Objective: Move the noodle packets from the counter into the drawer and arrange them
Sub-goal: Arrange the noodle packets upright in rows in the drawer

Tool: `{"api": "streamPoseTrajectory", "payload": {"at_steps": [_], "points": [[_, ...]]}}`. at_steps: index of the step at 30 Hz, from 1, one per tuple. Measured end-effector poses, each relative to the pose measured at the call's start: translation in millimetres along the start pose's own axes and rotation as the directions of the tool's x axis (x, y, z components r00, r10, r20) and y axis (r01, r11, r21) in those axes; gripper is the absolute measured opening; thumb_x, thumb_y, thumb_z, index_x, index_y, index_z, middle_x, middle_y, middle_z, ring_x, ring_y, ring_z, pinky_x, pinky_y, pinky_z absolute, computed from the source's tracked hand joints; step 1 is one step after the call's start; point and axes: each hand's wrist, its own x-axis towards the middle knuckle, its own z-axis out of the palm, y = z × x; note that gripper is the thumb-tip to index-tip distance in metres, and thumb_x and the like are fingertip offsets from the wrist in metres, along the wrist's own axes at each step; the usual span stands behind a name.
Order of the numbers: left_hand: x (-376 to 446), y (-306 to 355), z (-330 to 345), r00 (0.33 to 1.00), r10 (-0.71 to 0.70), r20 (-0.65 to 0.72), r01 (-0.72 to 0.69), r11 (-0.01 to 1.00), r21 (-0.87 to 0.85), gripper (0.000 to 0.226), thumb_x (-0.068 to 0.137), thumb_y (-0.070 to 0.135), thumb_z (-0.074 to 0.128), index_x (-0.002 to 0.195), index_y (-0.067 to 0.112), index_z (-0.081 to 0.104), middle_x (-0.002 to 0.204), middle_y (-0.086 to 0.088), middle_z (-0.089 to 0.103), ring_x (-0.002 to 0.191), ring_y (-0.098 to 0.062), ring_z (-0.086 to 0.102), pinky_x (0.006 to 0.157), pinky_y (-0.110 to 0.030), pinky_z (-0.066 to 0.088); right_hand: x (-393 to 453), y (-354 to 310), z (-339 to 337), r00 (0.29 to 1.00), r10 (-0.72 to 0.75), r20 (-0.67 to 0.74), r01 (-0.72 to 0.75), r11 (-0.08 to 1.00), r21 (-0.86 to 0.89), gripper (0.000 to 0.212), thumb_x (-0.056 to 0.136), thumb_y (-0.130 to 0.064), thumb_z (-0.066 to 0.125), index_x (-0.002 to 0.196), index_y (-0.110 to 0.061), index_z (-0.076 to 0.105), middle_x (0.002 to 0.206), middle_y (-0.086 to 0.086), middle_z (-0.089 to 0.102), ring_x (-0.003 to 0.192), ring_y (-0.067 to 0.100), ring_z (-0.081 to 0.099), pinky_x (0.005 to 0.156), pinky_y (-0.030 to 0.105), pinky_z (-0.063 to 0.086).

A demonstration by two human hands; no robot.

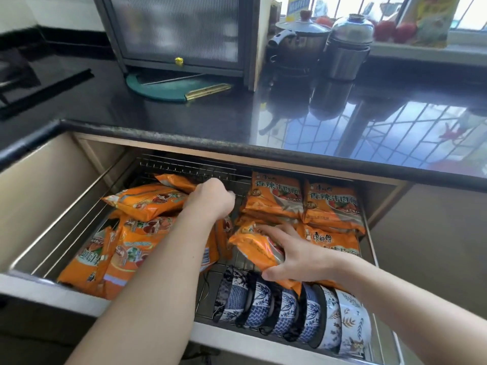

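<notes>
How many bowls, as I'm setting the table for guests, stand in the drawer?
6, on edge in one row at the drawer's front right: four blue-patterned bowls leftward, two whiter bowls rightward. More may hide under the noodle packet above.

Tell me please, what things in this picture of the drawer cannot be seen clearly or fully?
- Left hand fingers, head view: curled out of sight behind the hand, so its grip on the back packet is unclear.
- Lower packets in the left pile: covered by upper packets and the left forearm.
- Row of bowls: far end cut off by the right arm.
- Cabinet contents: blurred by ribbed glass.
- Drawer front corner: cut off by the frame's bottom edge.
</notes>
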Motion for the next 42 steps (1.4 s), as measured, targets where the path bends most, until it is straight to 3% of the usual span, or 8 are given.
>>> {"api": "streamPoseTrajectory", "payload": {"at_steps": [2, 10, 14, 18, 26, 33, 37, 42], "points": [[2.6, -3.3, 0.6, 0.982, 0.018, -0.187, 0.004, 0.993, 0.115, 0.03, 0.101, 0.038, 0.056, 0.121, 0.016, 0.062, 0.108, -0.007, 0.067, 0.1, -0.03, 0.065, 0.083, -0.041, 0.056, 15.1, 0.2, 4.7, 1.0, -0.001, -0.024, -0.002, 0.99, -0.144, 0.102, 0.076, -0.056, 0.073, 0.157, -0.043, 0.013, 0.153, -0.009, 0.018, 0.141, 0.024, 0.031, 0.116, 0.04, 0.036], [4.4, -6.8, 7.3, 0.987, -0.007, -0.162, 0.079, 0.894, 0.441, 0.049, 0.093, 0.039, 0.066, 0.138, 0.021, 0.057, 0.151, -0.016, 0.041, 0.139, -0.038, 0.033, 0.112, -0.051, 0.032, 62.2, 10.7, 31.0, 0.985, -0.126, -0.118, 0.006, 0.708, -0.706, 0.093, 0.088, -0.053, 0.066, 0.16, -0.031, 0.011, 0.164, 0.012, 0.015, 0.145, 0.04, 0.019, 0.121, 0.06, 0.017], [6.0, -8.5, 4.8, 0.991, -0.064, -0.119, 0.111, 0.886, 0.45, 0.057, 0.091, 0.029, 0.066, 0.145, 0.021, 0.049, 0.154, -0.017, 0.036, 0.144, -0.039, 0.028, 0.114, -0.055, 0.029, 61.3, 4.0, 18.3, 0.998, 0.065, -0.003, -0.057, 0.852, -0.521, 0.084, 0.093, -0.031, 0.065, 0.161, -0.036, 0.016, 0.17, 0.004, 0.003, 0.154, 0.043, 0.002, 0.121, 0.063, 0.016], [8.2, -10.1, 7.2, 0.988, -0.14, -0.06, 0.152, 0.902, 0.405, 0.065, 0.088, 0.019, 0.069, 0.148, 0.016, 0.044, 0.147, -0.017, 0.045, 0.136, -0.039, 0.043, 0.104, -0.052, 0.045, 62.9, 13.3, 31.4, 0.999, 0.032, -0.029, -0.043, 0.815, -0.577, 0.076, 0.1, -0.028, 0.057, 0.16, -0.037, 0.012, 0.171, 0.006, 0.004, 0.155, 0.041, 0.003, 0.122, 0.061, 0.018], [6.4, -15.6, -0.5, 0.992, -0.065, -0.112, 0.099, 0.941, 0.325, 0.026, 0.095, 0.008, 0.061, 0.121, 0.011, 0.062, 0.1, -0.01, 0.059, 0.089, -0.028, 0.059, 0.072, -0.037, 0.051, 55.0, 8.9, 18.0, 0.996, 0.079, 0.038, -0.047, 0.847, -0.529, 0.066, 0.104, -0.045, 0.045, 0.162, -0.034, 0.016, 0.171, 0.002, 0.008, 0.156, 0.036, 0.007, 0.123, 0.055, 0.018], [-11.5, 5.5, -40.0, 0.997, 0.074, 0.006, -0.074, 0.994, 0.079, 0.015, 0.097, 0.012, 0.063, 0.105, 0.012, 0.075, 0.101, -0.006, 0.07, 0.09, -0.023, 0.065, 0.064, -0.03, 0.053, -12.9, -28.7, -57.2, 0.978, 0.15, -0.143, -0.131, 0.982, 0.133, 0.045, 0.105, -0.041, 0.051, 0.145, -0.02, 0.054, 0.14, -0.002, 0.061, 0.126, 0.018, 0.06, 0.108, 0.036, 0.048], [-25.0, 14.6, -56.6, 0.957, 0.217, 0.193, -0.084, 0.844, -0.53, 0.017, 0.093, 0.001, 0.064, 0.082, 0.012, 0.071, 0.085, -0.011, 0.073, 0.082, -0.026, 0.068, 0.079, -0.042, 0.056, -44.8, -6.2, -67.6, 0.944, 0.324, -0.065, -0.112, 0.499, 0.859, 0.048, 0.104, -0.046, 0.049, 0.131, -0.007, 0.061, 0.128, 0.015, 0.067, 0.104, 0.03, 0.073, 0.08, 0.049, 0.063], [-26.2, 28.9, -39.7, 0.945, 0.311, 0.099, -0.13, 0.636, -0.761, 0.013, 0.098, 0.005, 0.062, 0.089, 0.011, 0.068, 0.078, -0.008, 0.074, 0.071, -0.02, 0.07, 0.073, -0.041, 0.059, -51.8, 9.0, -58.8, 0.953, 0.296, 0.068, -0.118, 0.153, 0.981, 0.061, 0.099, -0.063, 0.044, 0.131, -0.012, 0.053, 0.123, 0.025, 0.07, 0.105, 0.04, 0.073, 0.072, 0.051, 0.063]]}}
